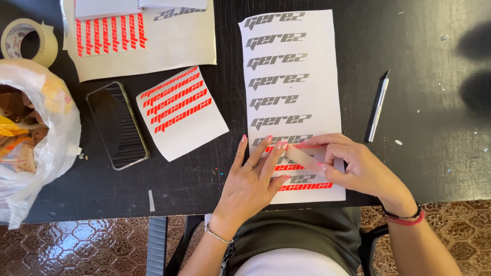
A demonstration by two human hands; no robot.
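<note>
Two bare hands meet over the near edge of a black counter (424,153), both pinching one strip of beige tape (302,156). From the left, a white plastic bag (46,153) stuffed with paper scraps sits below a roll of beige tape (28,41). Beside it a dark phone (117,125) lies face up, next to a small white sheet with red lettering (181,112) and, farther back, a larger sheet with red and grey lettering (148,46). The left hand (250,181), wearing a ring and a bracelet, lies flat with fingers spread on a long white sheet of grey decal lettering (291,76), its fingertips closed on the strip's left end. The right hand (358,166), a red and black band at the wrist, grips the strip's right end against the sheet's lower part. Well to the right, a craft knife (377,107) lies apart on the counter.
</note>
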